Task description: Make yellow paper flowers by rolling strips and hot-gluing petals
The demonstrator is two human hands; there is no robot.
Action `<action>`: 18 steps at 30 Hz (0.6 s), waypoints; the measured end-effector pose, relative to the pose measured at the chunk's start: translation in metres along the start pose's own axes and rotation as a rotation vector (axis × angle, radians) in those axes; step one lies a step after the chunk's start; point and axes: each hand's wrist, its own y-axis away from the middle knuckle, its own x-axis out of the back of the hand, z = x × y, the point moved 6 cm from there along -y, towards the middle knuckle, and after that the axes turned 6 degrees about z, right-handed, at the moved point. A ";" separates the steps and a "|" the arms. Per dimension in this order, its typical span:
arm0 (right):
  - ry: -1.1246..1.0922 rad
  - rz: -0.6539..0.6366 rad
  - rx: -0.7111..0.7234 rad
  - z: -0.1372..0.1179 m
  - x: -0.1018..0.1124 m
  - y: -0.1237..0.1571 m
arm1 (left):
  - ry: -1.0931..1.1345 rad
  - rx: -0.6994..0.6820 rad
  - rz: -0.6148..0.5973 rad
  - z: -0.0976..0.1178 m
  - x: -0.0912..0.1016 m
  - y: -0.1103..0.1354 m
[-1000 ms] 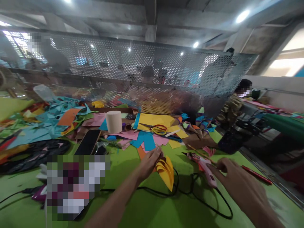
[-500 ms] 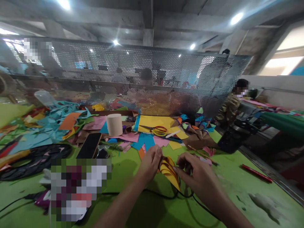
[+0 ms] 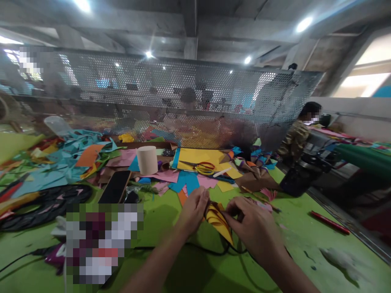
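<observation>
A folded yellow paper piece point(image 3: 219, 223) with several curved layers lies on the green table point(image 3: 171, 211) in front of me. My left hand point(image 3: 193, 210) grips its left side with closed fingers. My right hand point(image 3: 253, 226) pinches its upper right edge with thumb and fingertips. A black cable point(image 3: 195, 248) runs under the paper and my hands. The pink glue gun is mostly hidden behind my right hand.
Scissors with yellow and red handles point(image 3: 202, 167) lie on a yellow sheet point(image 3: 198, 156). A paper roll point(image 3: 147, 160), a phone point(image 3: 115, 186) and heaps of coloured scraps point(image 3: 67, 158) fill the left. A red pen point(image 3: 330, 223) lies right. A person point(image 3: 297, 136) sits beyond.
My right hand left the pink glue gun, crossed left and took hold of the yellow paper piece. My left hand stayed on the paper.
</observation>
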 end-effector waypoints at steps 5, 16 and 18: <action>-0.025 0.019 0.021 -0.004 0.001 0.000 | 0.017 0.034 -0.011 -0.001 0.000 0.001; -0.089 0.028 0.066 -0.005 -0.001 0.003 | 0.045 0.041 -0.019 -0.001 -0.001 0.002; -0.094 0.042 0.069 -0.005 -0.001 0.004 | 0.065 0.054 -0.027 -0.001 -0.001 0.002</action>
